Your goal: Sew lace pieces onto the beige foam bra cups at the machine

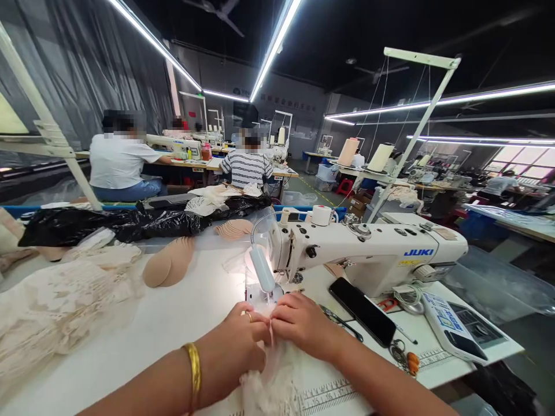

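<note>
Pale lace fabric [271, 384] hangs over the table edge, its upper part pinched between my two hands just before the needle area of a white sewing machine [347, 245]. My left hand [238, 344], with a ring and a gold bangle, has its fingers closed on the fabric. Opposite it, touching or nearly touching, my right hand [303, 323] grips the same fabric with bent fingers. A small lamp [262, 268] lights the metal plate [255, 294] beyond my fingertips. The fabric's edge under the fingers is hidden.
Lace [65, 306] is heaped on the left, beside beige oval pads [169, 263]. A black phone [362, 311], scissors [340, 322], keys [401, 353] and a white box [453, 326] lie on the right. Black plastic [139, 222] lines the back. People sit at machines beyond.
</note>
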The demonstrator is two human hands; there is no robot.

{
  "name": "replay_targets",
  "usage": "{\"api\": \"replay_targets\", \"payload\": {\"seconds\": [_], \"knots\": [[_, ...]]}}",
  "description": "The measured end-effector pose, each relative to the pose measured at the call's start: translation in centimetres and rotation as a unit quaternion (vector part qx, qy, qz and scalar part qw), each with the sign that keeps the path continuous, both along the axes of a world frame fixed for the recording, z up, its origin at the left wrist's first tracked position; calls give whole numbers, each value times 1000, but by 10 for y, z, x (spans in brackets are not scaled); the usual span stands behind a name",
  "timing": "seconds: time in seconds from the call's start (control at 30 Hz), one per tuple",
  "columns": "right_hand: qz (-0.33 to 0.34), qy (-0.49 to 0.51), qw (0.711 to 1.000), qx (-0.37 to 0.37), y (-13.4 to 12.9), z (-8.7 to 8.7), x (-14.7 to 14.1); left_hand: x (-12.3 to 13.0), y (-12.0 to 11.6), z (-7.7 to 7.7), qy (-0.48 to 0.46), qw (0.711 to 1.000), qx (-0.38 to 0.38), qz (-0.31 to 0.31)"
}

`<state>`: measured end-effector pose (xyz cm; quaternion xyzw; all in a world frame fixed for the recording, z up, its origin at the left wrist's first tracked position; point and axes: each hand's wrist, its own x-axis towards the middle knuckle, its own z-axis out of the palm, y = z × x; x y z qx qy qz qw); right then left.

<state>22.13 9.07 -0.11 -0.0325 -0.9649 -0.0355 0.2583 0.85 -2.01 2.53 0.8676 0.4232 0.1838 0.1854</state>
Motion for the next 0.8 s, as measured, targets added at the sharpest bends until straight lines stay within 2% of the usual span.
{"api": "replay_targets", "payload": {"seconds": [0.07, 0.17, 0.23, 0.4, 0.6, 0.8], "knots": [[-21, -1, 1000, 0, 14, -10, -5, -6, 20, -8, 7, 1000, -9, 5], [-53, 5, 997, -55, 20, -19, -2, -13, 34, -22, -89, 994, -46, 40], [-57, 0, 995, -80, 20, -20, 3, -12, 37, -33, -136, 988, -53, 60], [-86, -27, 990, -104, 21, -13, 5, -4, 35, -56, -142, 984, -59, 90], [-122, -35, 988, -92, 24, -12, 3, -4, 39, -65, -120, 984, -52, 121], [-129, -32, 987, -92, 24, -12, 4, -6, 41, -72, -93, 990, -19, 102]]}}
